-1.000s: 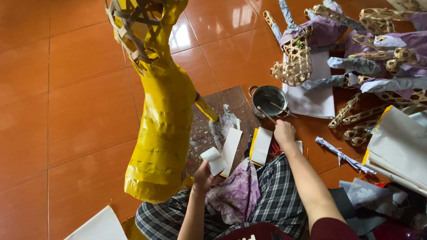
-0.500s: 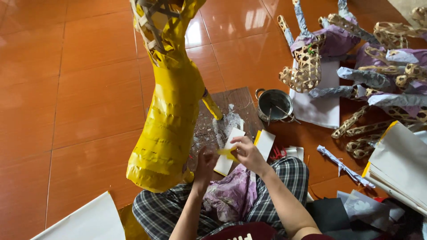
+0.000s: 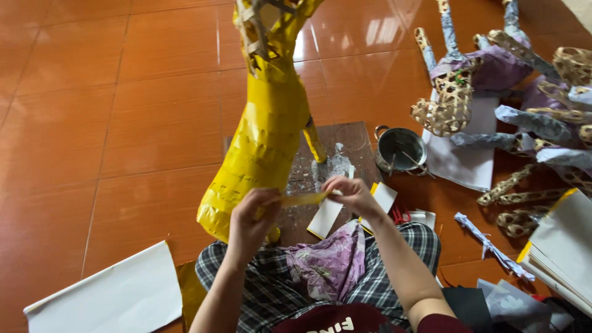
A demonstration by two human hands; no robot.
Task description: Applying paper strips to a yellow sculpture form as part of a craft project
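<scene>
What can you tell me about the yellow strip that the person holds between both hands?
The yellow strip is a narrow, flat piece, seemingly paper, about the same yellow as the tall yellow figure beside it. It is stretched nearly level between the left hand and the right hand, each pinching one end with the fingertips. It hangs in the air above the dark board on the floor and the person's lap. Its surface detail is too small to tell.

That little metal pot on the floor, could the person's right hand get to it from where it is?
Probably yes. The metal pot stands just beyond the right hand, with only a board and paper sheets lying flat between them. But that hand and the left hand are both holding a yellow paper strip, so it is not free.
</scene>
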